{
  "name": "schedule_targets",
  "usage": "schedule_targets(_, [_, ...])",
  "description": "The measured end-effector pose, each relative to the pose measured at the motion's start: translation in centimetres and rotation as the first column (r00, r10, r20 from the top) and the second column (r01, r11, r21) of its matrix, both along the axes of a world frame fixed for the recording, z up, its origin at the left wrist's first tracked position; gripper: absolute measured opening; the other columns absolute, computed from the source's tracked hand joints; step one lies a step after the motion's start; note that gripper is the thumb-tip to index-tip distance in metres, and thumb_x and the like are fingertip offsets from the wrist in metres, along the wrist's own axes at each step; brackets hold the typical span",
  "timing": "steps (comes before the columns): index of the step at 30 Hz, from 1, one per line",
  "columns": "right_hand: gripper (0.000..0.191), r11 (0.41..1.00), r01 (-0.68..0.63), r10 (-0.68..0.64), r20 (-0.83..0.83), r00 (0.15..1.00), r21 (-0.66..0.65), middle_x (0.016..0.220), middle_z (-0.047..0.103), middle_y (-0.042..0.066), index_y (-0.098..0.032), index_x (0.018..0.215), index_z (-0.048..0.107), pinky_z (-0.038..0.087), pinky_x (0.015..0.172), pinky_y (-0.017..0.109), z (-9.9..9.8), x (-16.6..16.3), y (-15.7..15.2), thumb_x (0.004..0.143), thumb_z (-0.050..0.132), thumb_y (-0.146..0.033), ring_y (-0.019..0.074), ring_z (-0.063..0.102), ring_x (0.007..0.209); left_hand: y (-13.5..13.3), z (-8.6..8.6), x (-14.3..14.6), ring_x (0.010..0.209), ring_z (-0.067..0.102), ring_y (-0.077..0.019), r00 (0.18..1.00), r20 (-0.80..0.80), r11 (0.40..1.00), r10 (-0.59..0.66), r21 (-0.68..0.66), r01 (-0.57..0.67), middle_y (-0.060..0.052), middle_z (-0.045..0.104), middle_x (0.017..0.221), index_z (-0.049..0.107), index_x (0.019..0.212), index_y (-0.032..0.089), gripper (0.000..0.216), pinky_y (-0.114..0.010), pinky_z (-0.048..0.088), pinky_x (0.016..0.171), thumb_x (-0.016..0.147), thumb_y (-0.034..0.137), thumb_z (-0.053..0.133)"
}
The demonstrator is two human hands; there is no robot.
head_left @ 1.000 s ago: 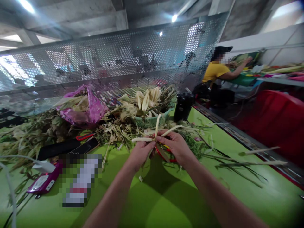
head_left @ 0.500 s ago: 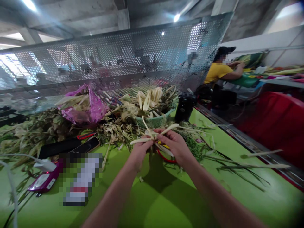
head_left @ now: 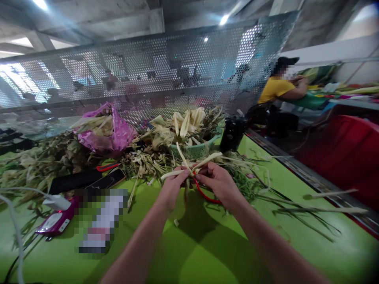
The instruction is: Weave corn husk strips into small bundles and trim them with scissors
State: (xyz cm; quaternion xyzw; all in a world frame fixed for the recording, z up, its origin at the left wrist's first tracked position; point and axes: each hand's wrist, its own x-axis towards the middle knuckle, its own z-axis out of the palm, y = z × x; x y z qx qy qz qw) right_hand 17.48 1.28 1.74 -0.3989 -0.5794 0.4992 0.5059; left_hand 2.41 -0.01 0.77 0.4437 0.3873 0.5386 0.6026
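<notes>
Above the green table (head_left: 207, 260), both my hands are closed on several pale plant strips (head_left: 209, 159) that cross each other and stick out to the left, upward and to the right. My left hand (head_left: 173, 189) pinches them between thumb and fingers near the crossing. My right hand (head_left: 217, 181) grips them from the other side, its thumb close to the left fingertips. Just behind and below the right hand shows a red loop (head_left: 209, 197), like a tool handle; the rest of it is hidden. Fingers cover the crossing itself.
Behind my hands stand a green basket (head_left: 194, 151) heaped with dried husks and a black cup (head_left: 232, 134). To the left are a pink plastic bag (head_left: 120, 132), a dark phone (head_left: 108, 181) and a purple power strip (head_left: 57, 221). A co-worker in a yellow shirt (head_left: 275, 90) sits right.
My hands stay in nearly the same place on the strips, with small finger shifts. More of the red loop's left end shows, and the yellow part beside it is no longer visible. The view shifts slightly.
</notes>
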Motion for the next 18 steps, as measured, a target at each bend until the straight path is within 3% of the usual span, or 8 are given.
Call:
schedule_targets(6, [0.025, 0.996, 0.08, -0.08, -0.008, 0.997, -0.051, 0.081, 0.071, 0.004, -0.018, 0.083, 0.071, 0.048, 0.079, 0.035, -0.44, 0.26, 0.12, 0.069, 0.073, -0.04, 0.0199, 0.063, 0.079, -0.16, 0.26, 0.13, 0.058, 0.045, -0.0101, 0.993, -0.104, 0.998, -0.055, 0.016, 0.057, 0.001, 0.052, 0.064, 0.06, 0.079, 0.015, 0.023, -0.023, 0.035, 0.058, 0.077, 0.039, 0.061])
schedule_targets(11, [0.029, 0.987, 0.157, -0.157, 0.005, 0.988, -0.036, 0.081, 0.071, 0.005, -0.017, 0.078, 0.07, 0.049, 0.074, 0.034, -0.86, 0.26, 0.27, 0.068, 0.072, -0.044, 0.0197, 0.062, 0.075, -0.15, 0.38, 0.2, 0.058, 0.04, -0.0113, 0.971, -0.202, 0.99, -0.127, 0.039, 0.137, 0.002, 0.046, 0.06, 0.054, 0.07, 0.018, 0.022, -0.025, 0.032, 0.058, 0.076, 0.037, 0.061])
schedule_targets(18, [0.027, 0.988, 0.108, -0.118, -0.087, 0.989, -0.109, 0.078, 0.069, 0.004, -0.018, 0.078, 0.066, 0.05, 0.069, 0.033, -0.29, 0.16, -0.29, 0.068, 0.073, -0.043, 0.0191, 0.062, 0.071, -0.37, 0.41, 0.11, 0.06, 0.038, -0.0104, 0.96, -0.213, 0.981, -0.184, 0.027, 0.194, 0.002, 0.045, 0.064, 0.055, 0.075, 0.018, 0.019, -0.024, 0.031, 0.058, 0.078, 0.036, 0.06])
